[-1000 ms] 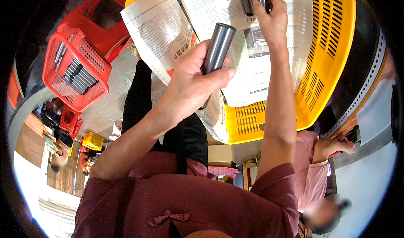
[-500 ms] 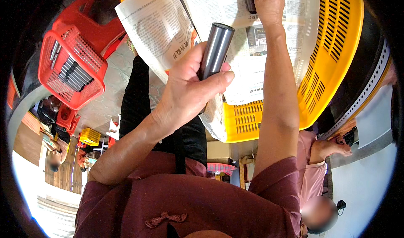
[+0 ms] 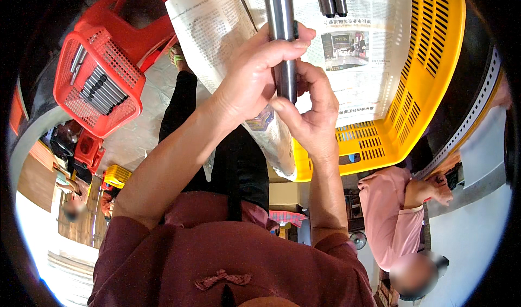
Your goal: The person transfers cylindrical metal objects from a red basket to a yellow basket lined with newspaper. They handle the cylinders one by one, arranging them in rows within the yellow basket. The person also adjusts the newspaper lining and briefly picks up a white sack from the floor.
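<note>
A shiny dark metal rod [image 3: 279, 15] stands nearly upright in the picture between my hands, above the edge of the yellow crate. My left hand [image 3: 251, 79] is closed around its middle, thumb across the front. The fingers of my right hand [image 3: 315, 109] grip the rod's lower part from the right, thumb near the bottom end. Behind the rod, next to my left fingertips, a small dark edge shows; I cannot tell what it belongs to. Two similar rods [image 3: 331, 0] lie side by side on newspaper [image 3: 380, 76] at the far end.
Newspaper lines the slotted yellow crate [image 3: 420, 136]. To the left, a red basket [image 3: 116, 123] holds several metal rods [image 3: 103, 93], beside a red plastic stool [image 3: 116, 41]. A person in pink [image 3: 388, 215] sits at the lower right. Further people are at the far lower left.
My right hand has let go of a rod on the newspaper and come back toward me, onto the rod in my left hand. That rod has risen slightly in the picture.
</note>
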{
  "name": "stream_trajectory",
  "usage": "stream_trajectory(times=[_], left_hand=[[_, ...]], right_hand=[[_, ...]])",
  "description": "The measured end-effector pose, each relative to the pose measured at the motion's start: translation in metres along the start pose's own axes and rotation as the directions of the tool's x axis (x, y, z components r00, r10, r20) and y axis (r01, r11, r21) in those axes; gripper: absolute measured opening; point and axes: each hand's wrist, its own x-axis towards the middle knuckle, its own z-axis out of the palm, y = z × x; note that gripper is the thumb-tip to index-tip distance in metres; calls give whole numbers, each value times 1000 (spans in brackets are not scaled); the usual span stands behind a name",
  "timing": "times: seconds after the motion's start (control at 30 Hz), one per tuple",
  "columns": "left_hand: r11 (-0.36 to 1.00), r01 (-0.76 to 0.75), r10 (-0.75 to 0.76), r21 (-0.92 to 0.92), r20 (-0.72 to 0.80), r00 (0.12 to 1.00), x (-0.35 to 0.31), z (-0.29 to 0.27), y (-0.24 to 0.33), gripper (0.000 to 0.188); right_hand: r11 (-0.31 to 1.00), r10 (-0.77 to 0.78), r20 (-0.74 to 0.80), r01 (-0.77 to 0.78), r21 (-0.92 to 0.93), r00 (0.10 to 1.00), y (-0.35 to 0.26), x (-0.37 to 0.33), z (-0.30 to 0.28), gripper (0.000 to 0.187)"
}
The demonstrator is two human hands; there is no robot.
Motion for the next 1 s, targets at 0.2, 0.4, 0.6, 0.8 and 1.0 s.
stream_trajectory(times=[0.2, 0.4, 0.6, 0.8, 1.0], left_hand=[[940, -91, 76, 328, 58, 995, 7, 0, -2, 31], [808, 118, -125, 577, -29, 992, 22, 0, 5, 43], [673, -35, 30, 739, 20, 999, 8, 7, 10, 57], [824, -60, 32, 563, 60, 998, -37, 0, 8, 36], [839, -7, -40, 544, 74, 996, -65, -9, 4, 34]], right_hand=[[956, -23, -189, -33, -290, 982, 12, -2, 7, 47], [950, -66, -196, 1, -313, 978, 40, 7, 3, 40], [791, -329, -352, 53, -609, 876, 118, 78, 4, 32], [663, -400, -367, -12, -749, 840, 139, 120, 22, 34], [631, -430, -377, -26, -775, 820, 152, 129, 30, 33]])
